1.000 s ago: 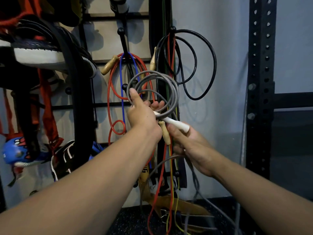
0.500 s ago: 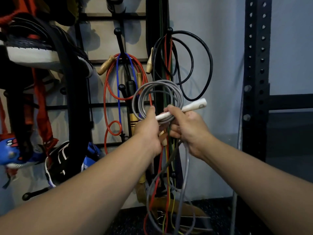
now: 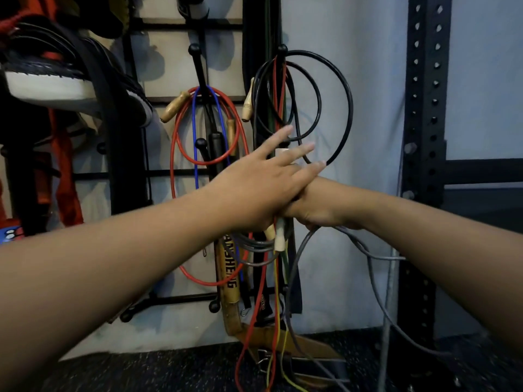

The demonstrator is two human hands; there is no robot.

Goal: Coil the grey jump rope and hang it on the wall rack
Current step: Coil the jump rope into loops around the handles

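Observation:
The grey jump rope hangs in loops just under my crossed hands, and its white handle pokes out below them. My left hand lies across my right hand with its fingers straight and spread. Beneath it, my right hand grips the bundled rope and handle. A loose grey length trails down to the right toward the floor. The wall rack's black pegs stick out above, about a hand's length up. How the coil is held under my left palm is hidden.
Black rope loops hang from the right peg. A red rope and a blue rope with wooden handles hang from the left peg. A black perforated upright stands at the right. Shoes sit on the upper left.
The coil has dropped from above my hands to below them. My left hand has let go, opened its fingers and crossed over my right hand, which has turned the white handle downward.

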